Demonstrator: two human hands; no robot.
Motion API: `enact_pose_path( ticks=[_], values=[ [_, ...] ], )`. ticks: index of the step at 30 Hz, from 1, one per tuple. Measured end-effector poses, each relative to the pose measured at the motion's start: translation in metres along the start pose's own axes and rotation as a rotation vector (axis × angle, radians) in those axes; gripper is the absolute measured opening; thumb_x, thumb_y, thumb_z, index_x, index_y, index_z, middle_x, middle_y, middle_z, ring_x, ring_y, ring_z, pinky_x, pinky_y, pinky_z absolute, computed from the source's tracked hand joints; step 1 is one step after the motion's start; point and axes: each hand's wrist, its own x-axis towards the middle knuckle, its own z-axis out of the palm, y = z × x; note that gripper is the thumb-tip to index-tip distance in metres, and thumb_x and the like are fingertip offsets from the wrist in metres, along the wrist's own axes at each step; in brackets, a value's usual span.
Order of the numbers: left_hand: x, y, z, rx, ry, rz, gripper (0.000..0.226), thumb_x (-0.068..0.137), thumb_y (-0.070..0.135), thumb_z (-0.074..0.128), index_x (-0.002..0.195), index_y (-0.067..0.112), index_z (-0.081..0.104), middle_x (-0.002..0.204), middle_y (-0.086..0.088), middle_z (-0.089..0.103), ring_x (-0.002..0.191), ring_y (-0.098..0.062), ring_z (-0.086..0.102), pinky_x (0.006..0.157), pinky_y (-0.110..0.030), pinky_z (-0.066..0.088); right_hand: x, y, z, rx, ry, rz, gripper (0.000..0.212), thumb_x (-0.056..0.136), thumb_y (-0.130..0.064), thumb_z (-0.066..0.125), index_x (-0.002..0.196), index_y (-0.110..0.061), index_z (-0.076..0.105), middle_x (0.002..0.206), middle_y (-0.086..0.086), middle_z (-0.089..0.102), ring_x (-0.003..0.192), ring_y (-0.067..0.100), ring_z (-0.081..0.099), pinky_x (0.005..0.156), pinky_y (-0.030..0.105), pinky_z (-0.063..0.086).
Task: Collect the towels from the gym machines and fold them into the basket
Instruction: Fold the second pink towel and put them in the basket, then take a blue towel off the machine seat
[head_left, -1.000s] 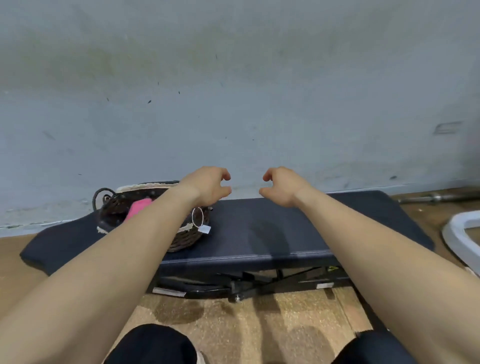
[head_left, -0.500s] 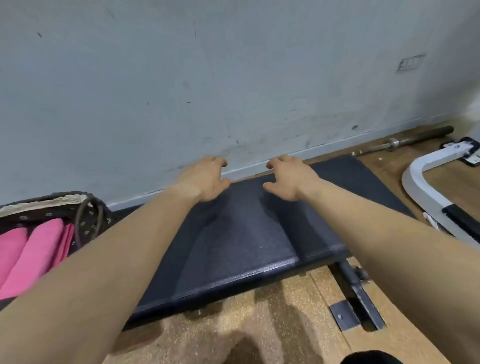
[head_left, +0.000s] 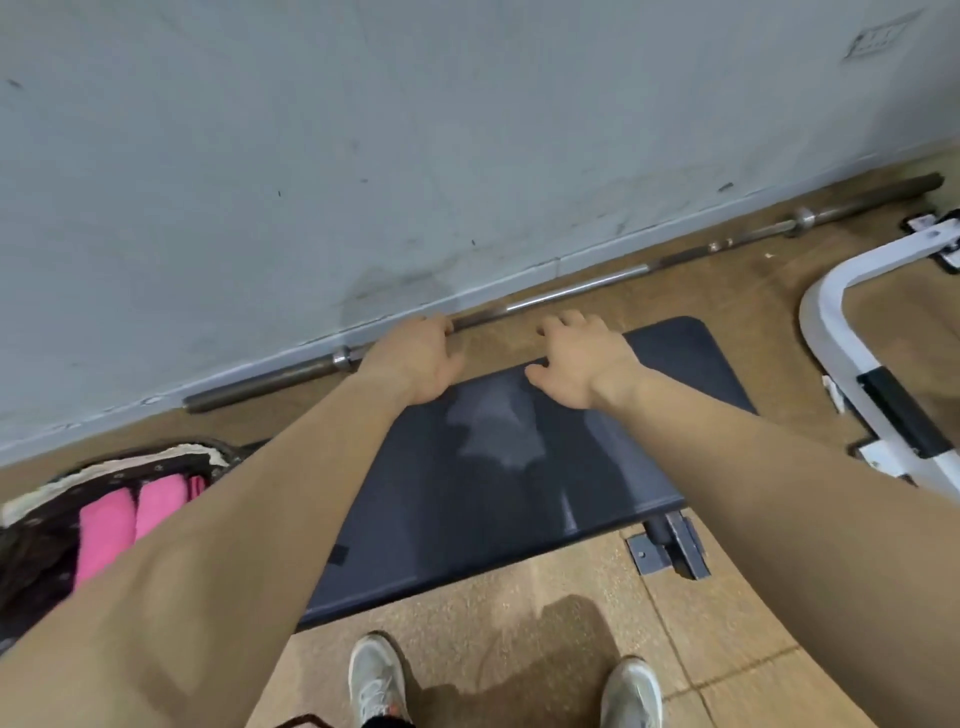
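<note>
Left hand (head_left: 415, 364) and right hand (head_left: 582, 364) have stretched forward, palms down.

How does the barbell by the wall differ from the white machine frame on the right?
The barbell is bare grey metal; the white machine frame is painted white with a black part on it. The barbell is a straight rod along the foot of the wall; the frame curves and sits right of the bench. Both lie on the floor; no towel shows on either.
</note>
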Motion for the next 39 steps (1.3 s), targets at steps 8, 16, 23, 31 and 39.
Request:
enact_pose_path(
  ticks=[8,16,23,31,39],
  values=[
    [-0.110,0.177,-0.150,-0.048,-0.043,0.023,0.048,0.090,0.037,0.055,0.135,0.018,0.052,0.133,-0.008,0.058,0.117,-0.029,0.056,0.096,-0.038,0.047,-0.149,0.062,-0.204,0.158,0.041,0.086,0.063,0.093,-0.047,0.054,0.145,-0.014,0.041,0.147,0.012,0.041,0.135,0.036,0.039,0.107,0.049,0.039],
    [-0.185,0.343,-0.230,0.012,-0.101,0.227,0.044,0.093,0.040,0.052,0.132,0.018,0.054,0.130,-0.007,0.059,0.113,-0.026,0.057,0.089,-0.034,0.047,-0.315,0.164,-0.319,0.274,0.096,0.254,0.069,0.094,-0.048,0.056,0.149,-0.012,0.037,0.151,0.015,0.039,0.136,0.037,0.041,0.110,0.049,0.039],
    [-0.202,0.461,-0.250,0.142,-0.179,0.463,0.058,0.096,0.040,0.053,0.147,0.015,0.041,0.147,-0.009,0.046,0.130,-0.026,0.048,0.104,-0.035,0.041,-0.418,0.239,-0.349,0.377,0.169,0.559,0.066,0.093,-0.047,0.056,0.146,-0.013,0.038,0.146,0.016,0.042,0.131,0.037,0.045,0.106,0.047,0.043],
    [-0.219,0.617,-0.246,0.238,-0.190,0.802,0.058,0.095,0.041,0.056,0.147,0.020,0.041,0.148,-0.006,0.047,0.130,-0.026,0.050,0.103,-0.039,0.043,-0.531,0.311,-0.373,0.412,0.366,0.883,0.062,0.092,-0.044,0.057,0.144,-0.014,0.042,0.141,0.016,0.047,0.124,0.037,0.050,0.101,0.045,0.046],
    [-0.264,0.742,-0.208,0.309,-0.240,1.055,0.059,0.096,0.037,0.057,0.149,0.021,0.037,0.151,-0.005,0.043,0.134,-0.026,0.046,0.107,-0.041,0.041,-0.630,0.380,-0.354,0.469,0.434,1.124,0.058,0.091,-0.042,0.058,0.140,-0.014,0.044,0.135,0.016,0.050,0.119,0.037,0.051,0.098,0.047,0.046]
  ],
)
